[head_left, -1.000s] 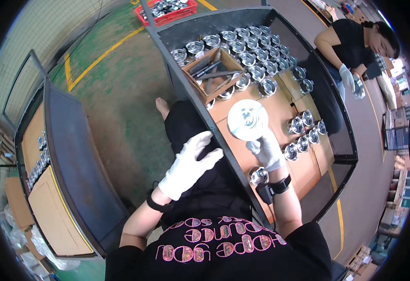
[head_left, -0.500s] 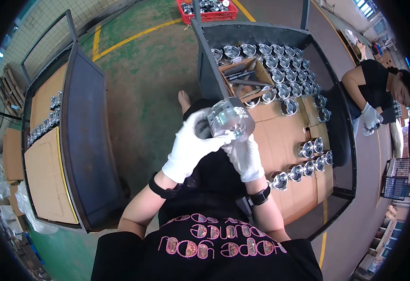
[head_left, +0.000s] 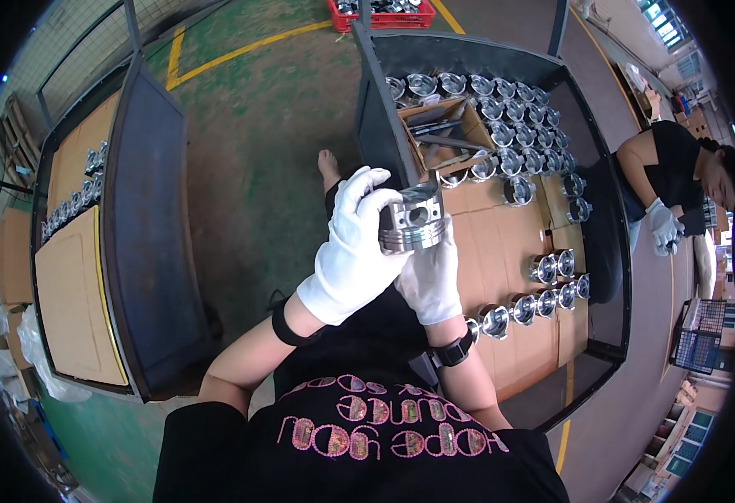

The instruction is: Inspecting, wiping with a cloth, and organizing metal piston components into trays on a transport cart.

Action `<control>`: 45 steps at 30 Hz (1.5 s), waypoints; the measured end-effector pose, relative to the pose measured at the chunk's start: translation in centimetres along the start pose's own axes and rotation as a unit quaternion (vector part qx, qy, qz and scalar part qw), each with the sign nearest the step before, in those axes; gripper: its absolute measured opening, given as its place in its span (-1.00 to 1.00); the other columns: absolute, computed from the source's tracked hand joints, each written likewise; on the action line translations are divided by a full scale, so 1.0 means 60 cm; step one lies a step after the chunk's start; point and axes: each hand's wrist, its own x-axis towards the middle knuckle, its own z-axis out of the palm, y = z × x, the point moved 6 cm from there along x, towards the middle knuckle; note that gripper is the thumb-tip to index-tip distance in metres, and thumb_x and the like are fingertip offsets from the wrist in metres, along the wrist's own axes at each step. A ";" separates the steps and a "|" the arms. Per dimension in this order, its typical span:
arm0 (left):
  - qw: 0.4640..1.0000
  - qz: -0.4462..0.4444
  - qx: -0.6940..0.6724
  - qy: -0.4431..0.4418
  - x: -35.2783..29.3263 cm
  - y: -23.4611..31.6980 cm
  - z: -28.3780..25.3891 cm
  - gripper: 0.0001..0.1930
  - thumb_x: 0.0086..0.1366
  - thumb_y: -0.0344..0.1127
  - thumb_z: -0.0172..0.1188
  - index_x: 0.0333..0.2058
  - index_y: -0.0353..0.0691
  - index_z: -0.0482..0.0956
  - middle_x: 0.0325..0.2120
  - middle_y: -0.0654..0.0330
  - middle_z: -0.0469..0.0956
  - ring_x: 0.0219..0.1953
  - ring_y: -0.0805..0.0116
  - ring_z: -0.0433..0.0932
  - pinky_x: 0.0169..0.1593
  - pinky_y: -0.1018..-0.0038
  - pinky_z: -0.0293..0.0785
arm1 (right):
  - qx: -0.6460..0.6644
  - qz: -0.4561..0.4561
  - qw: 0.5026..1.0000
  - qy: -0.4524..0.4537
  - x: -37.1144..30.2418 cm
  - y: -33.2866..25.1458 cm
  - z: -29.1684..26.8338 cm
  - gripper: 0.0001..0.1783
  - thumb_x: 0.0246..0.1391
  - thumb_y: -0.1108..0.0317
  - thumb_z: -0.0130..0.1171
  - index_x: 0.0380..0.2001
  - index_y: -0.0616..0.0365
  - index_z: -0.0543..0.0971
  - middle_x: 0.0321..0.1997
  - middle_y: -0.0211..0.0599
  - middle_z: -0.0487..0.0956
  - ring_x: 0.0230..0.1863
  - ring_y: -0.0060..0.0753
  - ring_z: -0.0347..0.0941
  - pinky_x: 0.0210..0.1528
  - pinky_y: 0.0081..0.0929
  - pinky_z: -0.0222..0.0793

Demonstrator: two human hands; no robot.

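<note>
A shiny metal piston (head_left: 413, 225) is held up in front of me, its side with the round pin hole facing the camera and its ring grooves toward me. My left hand (head_left: 352, 256), in a white glove, is closed round its left side, with thumb and fingers against the metal. My right hand (head_left: 431, 281), also gloved, grips it from the right and below; part of its fingers is hidden behind the piston. Rows of similar pistons (head_left: 516, 191) stand on the cardboard-lined cart (head_left: 485, 243) just beyond and to the right.
An open cardboard box (head_left: 478, 126) with dark flat pieces stands in the cart's near-left corner. Another cart (head_left: 145, 235) with pistons is on the left. A red crate (head_left: 381, 18) of metal parts sits on the floor ahead. A gloved co-worker (head_left: 665, 168) is beyond the right cart.
The piston has been turned in my hands, so its side with pin hole and grooves now faces up. My left fingers have shifted up around it. The view has moved slightly.
</note>
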 end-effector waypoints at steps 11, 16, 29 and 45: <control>0.995 -0.033 -0.089 0.016 -0.023 -0.052 0.011 -0.16 -0.13 -0.49 0.59 0.12 -0.24 0.28 0.20 -0.05 0.31 0.19 0.05 0.48 0.22 0.22 0.47 | -0.161 -0.112 0.980 0.021 0.000 -0.011 -0.005 -0.44 0.48 -0.08 -0.14 0.32 0.03 0.30 0.35 -0.29 0.39 0.32 -0.34 0.36 0.31 -0.24 0.31; 0.981 -0.052 -0.184 -0.007 -0.027 -0.066 0.020 -0.14 -0.13 -0.56 0.59 0.15 -0.30 0.27 0.23 0.01 0.27 0.24 0.16 0.45 0.29 0.29 0.43 | 0.079 0.136 0.985 -0.073 -0.005 0.038 0.012 -0.16 0.35 -0.38 -0.20 0.35 0.12 0.29 0.36 -0.16 0.42 0.27 -0.14 0.42 0.29 -0.14 0.38; 0.970 -0.169 -0.167 -0.056 -0.048 -0.096 0.027 -0.22 0.03 -0.56 0.39 0.27 -0.27 0.31 0.22 0.04 0.35 0.25 0.15 0.45 0.31 0.29 0.43 | -0.269 -0.146 0.950 0.056 -0.008 -0.022 0.010 -0.29 0.34 0.15 0.19 0.40 0.14 0.15 0.31 -0.12 0.40 0.21 -0.20 0.47 0.27 -0.25 0.42; 0.954 -0.268 -0.131 -0.013 -0.055 -0.120 0.030 -0.42 0.29 -0.21 0.40 0.14 -0.42 0.40 0.14 -0.07 0.44 0.15 0.09 0.50 0.22 0.34 0.42 | -0.229 -0.129 0.964 -0.029 0.003 -0.009 0.008 -0.25 0.13 0.31 0.35 0.31 0.09 0.22 0.24 -0.14 0.37 0.27 -0.25 0.40 0.25 -0.15 0.46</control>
